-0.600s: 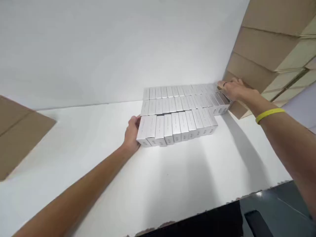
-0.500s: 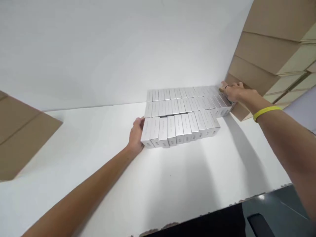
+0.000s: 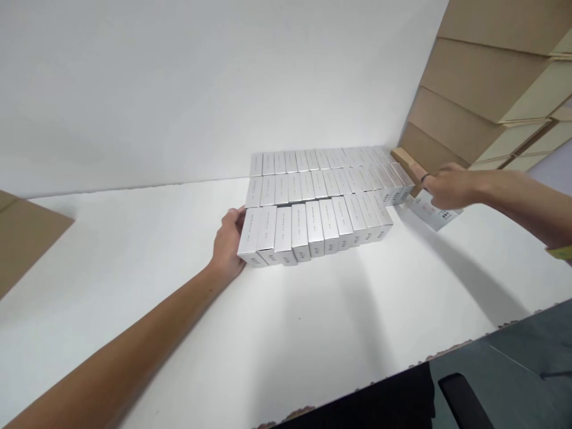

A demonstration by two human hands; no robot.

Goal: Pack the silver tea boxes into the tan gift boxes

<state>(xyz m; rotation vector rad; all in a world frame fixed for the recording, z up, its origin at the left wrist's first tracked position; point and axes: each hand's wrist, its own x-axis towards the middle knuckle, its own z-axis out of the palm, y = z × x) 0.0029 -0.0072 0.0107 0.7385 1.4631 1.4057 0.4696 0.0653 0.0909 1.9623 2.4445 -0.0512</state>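
Stacked cardboard boxes (image 3: 473, 83) crowding right side, white wall (image 3: 268, 71) blocking rear; brown cardboard (image 3: 29, 238) sitting at left edge. White cartons (image 3: 328, 217) sitting in three rows on table (image 3: 313, 345), long axes running front to back, printed ends facing person. Left hand (image 3: 227, 245) bracing front row's left end; can't tell finger closure. Right hand (image 3: 451, 187) gripping single carton (image 3: 432, 214) beside rows' right end, long axis slanting front-right.

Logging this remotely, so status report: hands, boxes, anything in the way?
Left hand against left end of front row. Right hand at a separate white box, grip unclear. White boxes in three rows, front edge uneven. Brown cartons close on the right.
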